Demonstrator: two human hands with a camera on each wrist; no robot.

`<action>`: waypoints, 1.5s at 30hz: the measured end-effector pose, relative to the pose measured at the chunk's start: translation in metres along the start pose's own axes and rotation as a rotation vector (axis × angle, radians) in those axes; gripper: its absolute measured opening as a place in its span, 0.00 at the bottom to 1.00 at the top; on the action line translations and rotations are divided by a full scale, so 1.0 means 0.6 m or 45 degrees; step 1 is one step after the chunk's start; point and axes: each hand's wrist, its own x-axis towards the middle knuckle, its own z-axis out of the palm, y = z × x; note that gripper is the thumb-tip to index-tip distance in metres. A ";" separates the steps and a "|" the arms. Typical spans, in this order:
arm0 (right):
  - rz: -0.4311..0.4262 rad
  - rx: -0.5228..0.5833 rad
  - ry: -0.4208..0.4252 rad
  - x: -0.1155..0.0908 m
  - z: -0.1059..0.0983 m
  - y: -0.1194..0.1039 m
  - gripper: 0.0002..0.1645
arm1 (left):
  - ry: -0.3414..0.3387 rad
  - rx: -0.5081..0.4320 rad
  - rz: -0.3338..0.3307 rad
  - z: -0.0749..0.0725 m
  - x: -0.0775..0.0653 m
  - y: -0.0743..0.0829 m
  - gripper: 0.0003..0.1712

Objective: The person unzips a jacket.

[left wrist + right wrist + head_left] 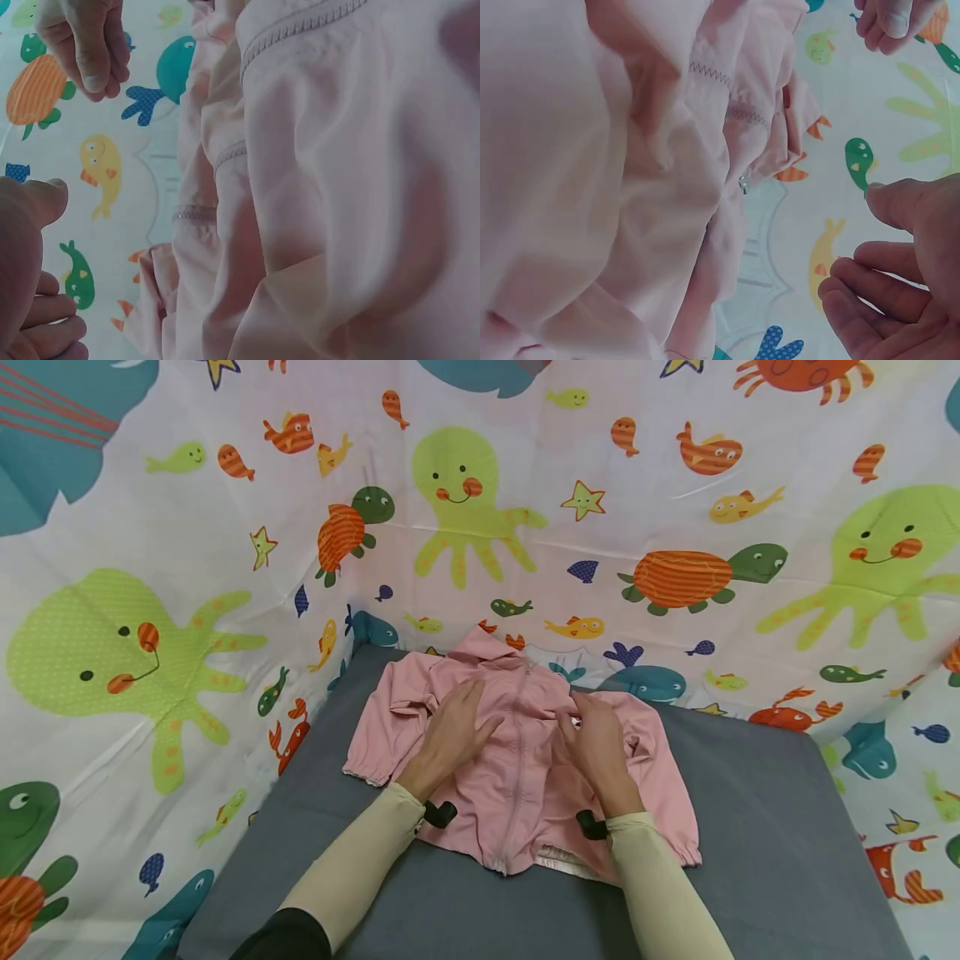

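Observation:
A pink zip-up jacket [517, 760] with a collar and long sleeves lies front side up, its zipper running down the middle. My left hand [457, 731] is over the chest on the left side of the zipper, fingers extended and thumb spread. On the other side of the zipper, my right hand [596, 739] is over the chest near the sleeve. In the right wrist view, the fingers of that hand [907, 292] are loosely bent, thumb apart, with no cloth between them. Whether either hand touches the cloth is unclear. Folds of the jacket [337, 187] fill much of both wrist views.
Under the jacket is a grey surface [757, 827]. A white curtain [525, 552] printed with sea animals rises behind it and along both sides. A dark strap piece [440, 814] sits at my left wrist, and another [592, 825] at my right.

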 end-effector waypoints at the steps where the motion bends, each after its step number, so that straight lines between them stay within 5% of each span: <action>1: 0.001 -0.002 -0.007 0.004 0.000 0.002 0.26 | -0.006 0.006 0.008 0.002 0.005 -0.001 0.41; 18: 0.067 -0.015 -0.104 0.089 0.041 0.029 0.24 | -0.086 -0.136 0.154 0.062 0.118 -0.017 0.34; 25: 0.122 0.038 -0.125 0.110 0.072 0.040 0.23 | -0.207 0.013 0.134 0.101 0.158 -0.025 0.32; 33: 0.165 0.044 -0.163 0.121 0.107 0.042 0.23 | -0.327 0.070 0.220 0.130 0.192 -0.029 0.30; 45: 0.091 0.036 -0.131 0.137 0.147 0.023 0.20 | -0.446 0.151 0.078 0.149 0.218 -0.046 0.22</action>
